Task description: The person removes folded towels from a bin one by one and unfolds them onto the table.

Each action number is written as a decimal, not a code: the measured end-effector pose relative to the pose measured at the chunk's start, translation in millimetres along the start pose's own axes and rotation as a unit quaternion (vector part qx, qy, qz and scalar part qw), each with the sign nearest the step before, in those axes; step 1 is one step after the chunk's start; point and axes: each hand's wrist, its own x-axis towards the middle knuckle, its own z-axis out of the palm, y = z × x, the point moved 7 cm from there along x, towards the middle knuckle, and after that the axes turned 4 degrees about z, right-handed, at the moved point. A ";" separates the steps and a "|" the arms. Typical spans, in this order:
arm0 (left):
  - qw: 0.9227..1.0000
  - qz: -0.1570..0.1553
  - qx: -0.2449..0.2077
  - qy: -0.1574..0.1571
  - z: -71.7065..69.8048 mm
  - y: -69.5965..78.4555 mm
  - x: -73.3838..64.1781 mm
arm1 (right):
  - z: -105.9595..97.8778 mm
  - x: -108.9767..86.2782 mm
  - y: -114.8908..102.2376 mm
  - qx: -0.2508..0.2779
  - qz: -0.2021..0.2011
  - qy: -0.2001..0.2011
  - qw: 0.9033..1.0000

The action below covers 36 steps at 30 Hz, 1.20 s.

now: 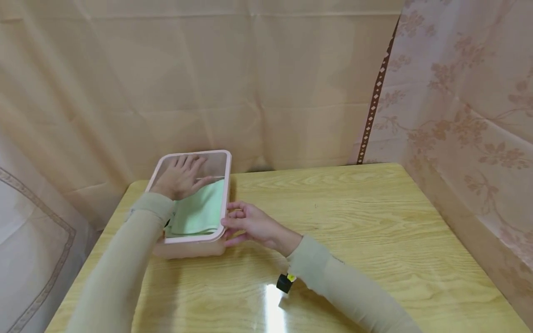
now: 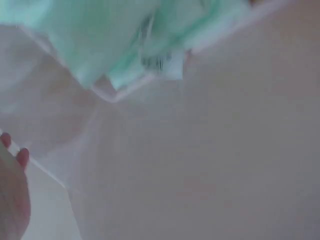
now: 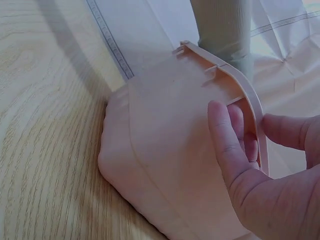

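Observation:
A pink rectangular plastic box point(image 1: 191, 249) with a pale rim stands at the left back of the table. Inside its near half lies a folded mint-green cloth point(image 1: 200, 210). Over the far half of the box is my left hand point(image 1: 179, 178), palm down, fingers and thumb spread and nearly straight. My right hand point(image 1: 258, 226) grips the box's right side, its thumb point(image 3: 285, 132) at the rim and its fingers under it. The left wrist view is blurred; it shows the cloth point(image 2: 100, 40) with a white printed label point(image 2: 167, 65).
The box stands on a wood-grain table point(image 1: 333, 222) with rounded far corners. A beige curtain point(image 1: 291, 83) hangs behind it, and a floral-patterned curtain point(image 1: 470, 92) is at the right. A small black device point(image 1: 285, 283) hangs under the right wrist.

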 end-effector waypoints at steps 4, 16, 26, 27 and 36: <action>0.999 -0.021 -0.018 -0.038 16.8 -5.1 2.4 | 0.8 0.6 -0.9 0.006 0.004 -0.007 1.000; 0.982 -0.059 -0.073 -0.165 64.5 -9.9 0.3 | 1.9 -0.9 1.5 0.013 0.005 -0.013 1.000; 0.982 -0.074 -0.090 -0.147 62.1 -7.6 3.0 | 3.1 -2.7 -1.1 0.013 -0.007 -0.022 1.000; 0.981 -0.077 -0.096 -0.152 63.1 -7.6 3.5 | 2.9 -2.6 -1.4 0.014 -0.006 -0.020 1.000; 0.974 -0.070 -0.130 -0.169 68.9 -2.6 1.1 | 3.1 -2.8 1.3 0.019 0.001 -0.018 1.000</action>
